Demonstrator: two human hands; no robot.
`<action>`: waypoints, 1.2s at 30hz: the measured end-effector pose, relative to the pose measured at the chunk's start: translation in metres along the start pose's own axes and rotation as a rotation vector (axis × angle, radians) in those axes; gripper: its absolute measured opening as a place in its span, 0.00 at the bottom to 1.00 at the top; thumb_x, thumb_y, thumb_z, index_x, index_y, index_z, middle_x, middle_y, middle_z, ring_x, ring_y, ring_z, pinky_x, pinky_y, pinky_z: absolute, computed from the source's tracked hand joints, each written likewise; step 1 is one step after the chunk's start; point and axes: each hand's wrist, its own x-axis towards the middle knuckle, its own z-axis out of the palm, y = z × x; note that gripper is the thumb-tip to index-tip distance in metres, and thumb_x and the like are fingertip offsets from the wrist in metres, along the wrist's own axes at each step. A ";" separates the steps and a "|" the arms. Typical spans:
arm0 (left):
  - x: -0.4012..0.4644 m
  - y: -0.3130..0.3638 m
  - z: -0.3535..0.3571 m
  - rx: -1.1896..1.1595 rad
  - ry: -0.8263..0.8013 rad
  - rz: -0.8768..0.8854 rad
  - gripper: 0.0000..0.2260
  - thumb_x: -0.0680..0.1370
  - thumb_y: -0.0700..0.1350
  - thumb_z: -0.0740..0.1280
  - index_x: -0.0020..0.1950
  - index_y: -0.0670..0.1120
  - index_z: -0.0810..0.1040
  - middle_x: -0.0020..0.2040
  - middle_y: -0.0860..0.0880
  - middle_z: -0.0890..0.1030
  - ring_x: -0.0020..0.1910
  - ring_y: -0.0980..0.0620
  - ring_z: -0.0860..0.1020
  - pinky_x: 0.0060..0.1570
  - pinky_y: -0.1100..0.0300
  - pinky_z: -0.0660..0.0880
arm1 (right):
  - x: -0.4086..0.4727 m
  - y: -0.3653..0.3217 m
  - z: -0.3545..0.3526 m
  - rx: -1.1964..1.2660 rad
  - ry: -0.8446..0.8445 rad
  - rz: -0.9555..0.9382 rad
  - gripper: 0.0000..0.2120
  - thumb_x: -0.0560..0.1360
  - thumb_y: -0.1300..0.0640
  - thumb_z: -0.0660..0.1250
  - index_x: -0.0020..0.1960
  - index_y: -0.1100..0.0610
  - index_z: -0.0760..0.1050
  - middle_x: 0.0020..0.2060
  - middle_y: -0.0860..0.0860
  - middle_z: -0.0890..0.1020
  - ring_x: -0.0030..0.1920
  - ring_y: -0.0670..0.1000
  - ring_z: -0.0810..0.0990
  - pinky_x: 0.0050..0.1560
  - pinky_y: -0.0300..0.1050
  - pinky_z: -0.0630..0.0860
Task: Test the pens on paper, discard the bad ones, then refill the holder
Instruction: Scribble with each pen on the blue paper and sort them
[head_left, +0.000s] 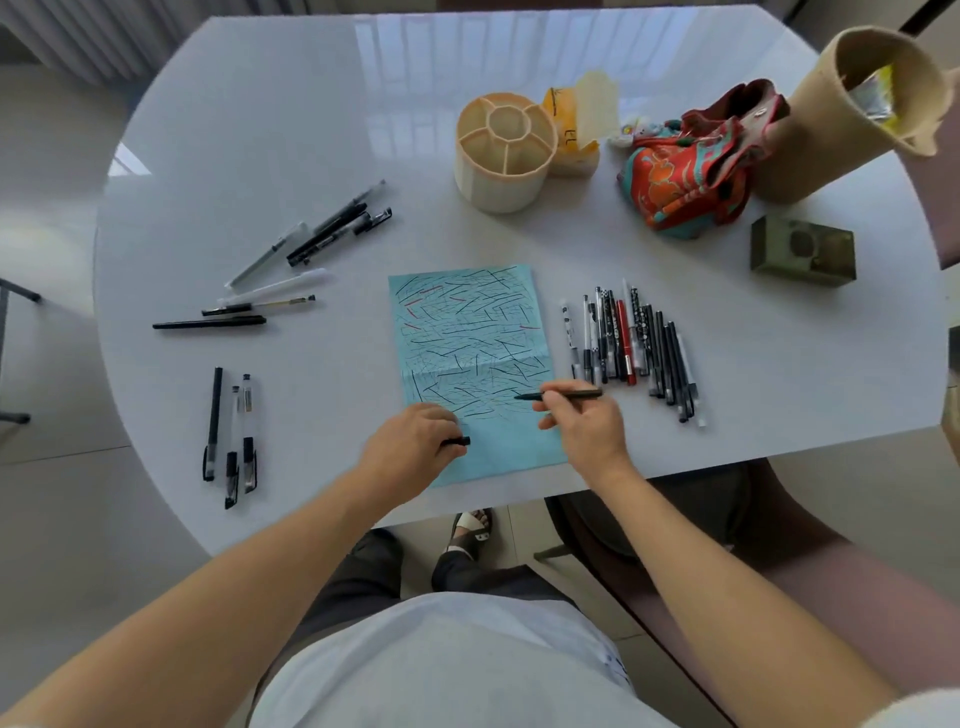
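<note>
**Pen held over the marked sheet**

The right hand (584, 421) pinches an uncapped black pen (561, 396) between thumb and fingers, its tip pointing left over the lower part of the blue paper (467, 332). The paper lies near the middle of the table's near edge and is covered with short black strokes and a few red ones. The left hand (410, 447) rests on the paper's lower left corner, fingers curled round a black pen cap (457, 441).

Just right of the paper a dense row of pens (631, 348) lies side by side, mostly black and white with a red one among them. Towards the table's left edge lie three pens (231, 436) in parallel, and further back a loose scatter of pens (291, 260).

The cream, round pen holder (501, 153), divided into compartments, stands upright beyond the paper toward the far edge. Toward the far right corner sit a red patterned fabric pouch (691, 171), a tan cylindrical container (852, 109) and a small dark green box (802, 252).
</note>
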 end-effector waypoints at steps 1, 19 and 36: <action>-0.001 0.000 0.003 0.004 0.000 0.006 0.08 0.78 0.51 0.70 0.51 0.48 0.85 0.56 0.53 0.83 0.60 0.50 0.77 0.58 0.54 0.76 | -0.002 0.001 0.008 -0.046 -0.025 -0.045 0.05 0.75 0.53 0.69 0.46 0.46 0.84 0.40 0.50 0.88 0.38 0.51 0.87 0.42 0.48 0.84; 0.001 0.019 -0.007 -0.199 0.050 -0.161 0.10 0.79 0.54 0.66 0.54 0.51 0.83 0.48 0.54 0.83 0.44 0.54 0.78 0.46 0.55 0.76 | -0.021 -0.019 -0.003 0.225 -0.119 0.005 0.02 0.77 0.62 0.68 0.47 0.56 0.80 0.38 0.61 0.86 0.31 0.54 0.82 0.39 0.49 0.84; 0.011 0.032 -0.014 -0.250 -0.007 -0.095 0.07 0.79 0.47 0.68 0.43 0.46 0.81 0.33 0.53 0.78 0.32 0.57 0.72 0.34 0.60 0.66 | -0.026 -0.030 0.026 -0.028 -0.329 0.000 0.03 0.79 0.57 0.70 0.47 0.55 0.80 0.35 0.54 0.85 0.32 0.51 0.82 0.38 0.47 0.84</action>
